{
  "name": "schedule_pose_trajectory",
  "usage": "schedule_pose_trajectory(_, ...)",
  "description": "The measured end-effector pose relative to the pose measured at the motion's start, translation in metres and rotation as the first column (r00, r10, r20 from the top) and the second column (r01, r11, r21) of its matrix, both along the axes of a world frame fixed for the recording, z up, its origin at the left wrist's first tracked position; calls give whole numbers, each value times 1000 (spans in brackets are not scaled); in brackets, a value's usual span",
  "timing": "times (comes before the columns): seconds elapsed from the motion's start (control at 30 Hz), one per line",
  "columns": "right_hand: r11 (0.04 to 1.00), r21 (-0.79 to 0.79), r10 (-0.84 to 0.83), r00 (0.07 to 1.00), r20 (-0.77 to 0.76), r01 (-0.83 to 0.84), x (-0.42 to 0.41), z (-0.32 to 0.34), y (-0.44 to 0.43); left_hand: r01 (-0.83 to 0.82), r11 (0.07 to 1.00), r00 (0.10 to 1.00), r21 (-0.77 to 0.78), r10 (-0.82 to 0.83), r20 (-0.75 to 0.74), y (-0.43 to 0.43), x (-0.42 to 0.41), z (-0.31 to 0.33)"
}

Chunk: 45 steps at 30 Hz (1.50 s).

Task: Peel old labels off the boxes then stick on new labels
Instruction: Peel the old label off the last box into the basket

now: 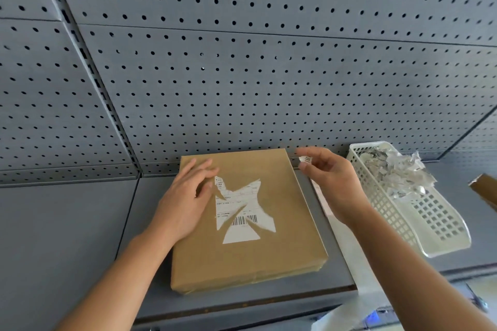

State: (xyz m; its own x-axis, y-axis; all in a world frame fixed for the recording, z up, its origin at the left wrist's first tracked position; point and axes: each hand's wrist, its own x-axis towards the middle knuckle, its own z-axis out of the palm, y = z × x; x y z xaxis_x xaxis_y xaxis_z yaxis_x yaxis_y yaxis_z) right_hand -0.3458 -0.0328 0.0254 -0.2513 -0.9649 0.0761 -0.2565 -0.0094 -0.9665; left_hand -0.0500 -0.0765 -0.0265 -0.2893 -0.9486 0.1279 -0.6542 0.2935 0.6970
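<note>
Flat brown cardboard box lies on grey metal shelf, between the 2 hands. Left hand rests flat on box's upper-left area, fingers straight, tips touching the torn white shipping label. Right hand hovers just past box's upper-right corner, pinching a small white label scrap between thumb and fingers. Label is ragged: star-shaped remnant, barcode visible. White perforated plastic basket to the right holds a pile of torn label scraps.
</note>
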Motion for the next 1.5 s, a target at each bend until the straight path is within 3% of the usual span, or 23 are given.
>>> schedule_pose_trajectory(0.2, 998, -11, -68, 998, -15, 68, -25, 7, 28, 0, 1000, 1000, 4, 0, 7, -1, 1, 1)
schedule_pose_trajectory(0.37, 967, -63, -240, 965, 111, 247, -56, 6, 48, 6, 1000, 1000, 12, -6, 24, 1, 0, 2)
schedule_pose_trajectory(0.47, 938, -94, -324, 940, 103, 334, -77, 8, 60, 7, 1000, 1000, 6, -7, 28, 1, 1, 2)
schedule_pose_trajectory(0.7, 851, -84, -524, 847, -82, 518, -120, 13, 77, 12, 1000, 1000, -2, -12, 28, 2, -1, 4)
schedule_pose_trajectory(0.93, 787, -234, -602, 631, -489, 570, -146, 17, 71, 10, 1000, 1000, -9, -10, 22, 2, -1, 5)
schedule_pose_trajectory(1.3, 822, -202, -495, 493, -715, 533, -151, -4, 47, 3, 1000, 1000, -13, -3, 20, 0, -1, 2)
schedule_pose_trajectory(1.5, 823, -221, -482, 438, -759, 523, -145, -20, 57, 0, 1000, 1000, -22, 0, 21, 0, -1, 1)
